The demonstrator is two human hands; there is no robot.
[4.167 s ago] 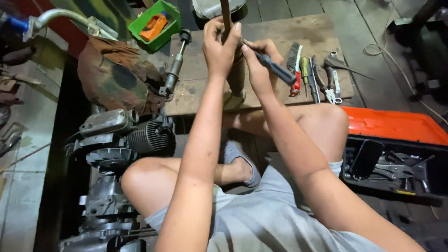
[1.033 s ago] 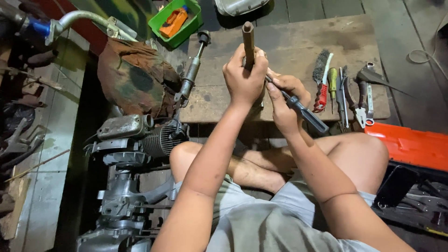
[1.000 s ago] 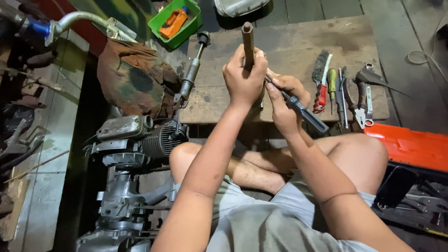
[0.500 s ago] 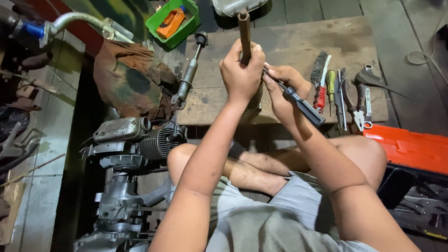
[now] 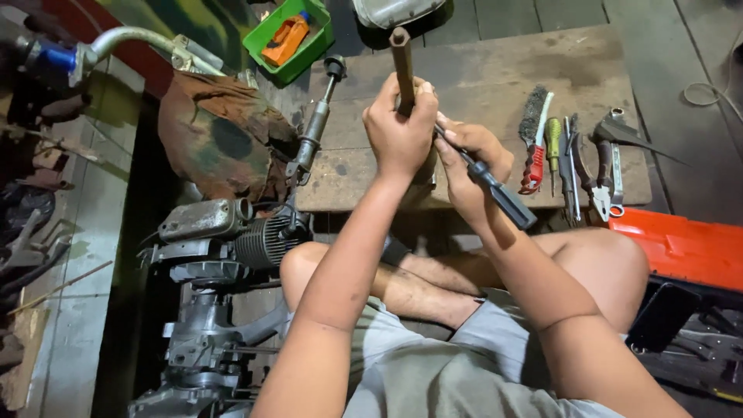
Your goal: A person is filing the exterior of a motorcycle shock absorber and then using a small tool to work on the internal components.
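Workshop floor, dim; low wooden worktop set before a seated person with bare knees.

Item 1. Left hand: grip pressed tight around a brown metal tube, held upright above the worktop, its open end uppermost.

Item 2. Right hand: fingers wrapped around a dark-handled tool, its shaft angled up to meet the tube just beside the left hand; the tip is hidden behind the fingers.

Item 3. Worktop, right part: wire brush with red handle, green-handled screwdriver, pliers and other slim tools laid side by side, untouched.

Item 4. Worktop, left edge: shock absorber lying at a slant.

Item 5. Green tray with an orange object, at the far left corner.

Item 6. Engine block on the floor, beside the left knee.

Item 7. Orange toolbox, right.

Progress, judged: tool work on the tube is under way; no finished or separated part shows, and how much remains cannot be told.
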